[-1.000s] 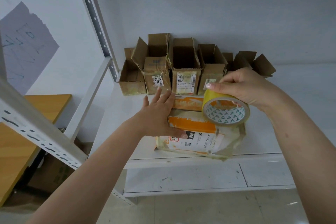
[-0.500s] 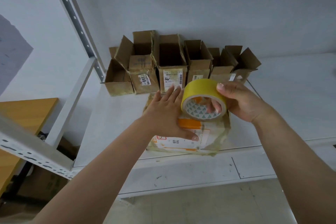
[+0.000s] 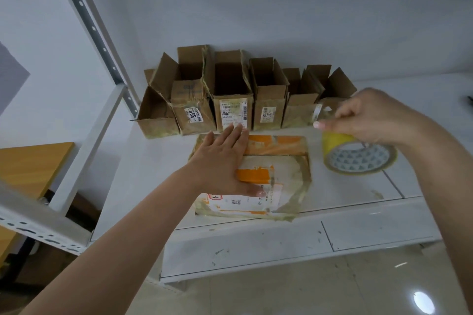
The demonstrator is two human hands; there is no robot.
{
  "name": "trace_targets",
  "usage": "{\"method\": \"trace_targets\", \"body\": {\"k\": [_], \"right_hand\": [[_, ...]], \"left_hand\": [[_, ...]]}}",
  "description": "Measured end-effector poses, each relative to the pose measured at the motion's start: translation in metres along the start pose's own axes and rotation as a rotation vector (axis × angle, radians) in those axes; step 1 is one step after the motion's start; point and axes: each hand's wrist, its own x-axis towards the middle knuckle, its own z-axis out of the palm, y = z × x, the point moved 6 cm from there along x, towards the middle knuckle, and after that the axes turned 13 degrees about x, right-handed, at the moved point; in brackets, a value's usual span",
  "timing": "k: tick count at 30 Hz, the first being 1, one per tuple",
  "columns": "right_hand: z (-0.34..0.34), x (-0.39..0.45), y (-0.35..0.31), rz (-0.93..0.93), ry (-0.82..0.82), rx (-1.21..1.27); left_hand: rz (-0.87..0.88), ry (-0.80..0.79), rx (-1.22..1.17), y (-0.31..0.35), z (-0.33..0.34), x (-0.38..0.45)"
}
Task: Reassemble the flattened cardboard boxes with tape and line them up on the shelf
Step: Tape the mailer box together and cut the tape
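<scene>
The left hand [image 3: 222, 161] lay flat on the flattened box [image 3: 279, 176] at frame centre on the shelf [image 3: 358, 227]; the right hand [image 3: 368, 115] gripped the tape roll [image 3: 358, 156], seemingly setting it down beside. Next: unfold the box for taping.

The white shelf [image 3: 158, 171] carries a flattened box [image 3: 276, 169]; behind it, a row of open boxes [image 3: 230, 100]; right of it, a tape roll [image 3: 358, 158].

Right hand [image 3: 376, 116] carried tape roll [image 3: 358, 155] rightward off the box [image 3: 279, 161].
</scene>
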Motion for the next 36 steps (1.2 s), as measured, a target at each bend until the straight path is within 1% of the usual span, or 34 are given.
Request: {"method": "trace_targets", "body": {"k": [2,4,11,16,18,23,25,27,29,30,34,36], "right_hand": [[0.006,-0.003,0.019,0.064,-0.043,-0.007],[0.013,-0.004,0.03,0.091,-0.073,0.06],[0.036,-0.006,0.072,0.163,-0.092,0.236],[0.062,-0.011,0.096,0.206,-0.075,0.482],[0.066,-0.012,0.099,0.204,-0.061,0.54],[0.065,-0.016,0.098,0.189,-0.035,0.569],[0.065,-0.018,0.096,0.181,-0.022,0.564],[0.066,-0.018,0.094,0.174,0.001,0.562],[0.067,-0.017,0.093,0.163,0.045,0.575],[0.067,-0.016,0.093,0.16,0.072,0.575],[0.065,-0.009,0.094,0.183,0.189,0.5],[0.064,-0.007,0.094,0.2,0.219,0.475]], "left_hand": [[-0.005,0.0,0.003,0.0,0.001,0.0],[-0.006,-0.007,-0.003,0.0,0.002,0.0],[-0.001,-0.011,0.008,0.001,0.003,-0.001],[-0.001,-0.034,0.015,0.001,0.002,-0.001],[0.001,-0.035,0.013,0.001,0.001,-0.001],[-0.022,-0.046,0.018,0.004,-0.009,-0.004],[-0.017,0.019,0.071,0.012,-0.018,-0.007],[0.059,0.115,0.125,0.032,-0.025,-0.007],[0.136,0.145,0.105,0.053,-0.024,-0.005],[0.143,0.152,0.093,0.058,-0.021,-0.003],[0.096,0.166,0.083,0.055,-0.019,0.009],[0.069,0.161,0.135,0.052,-0.018,0.012]]}}
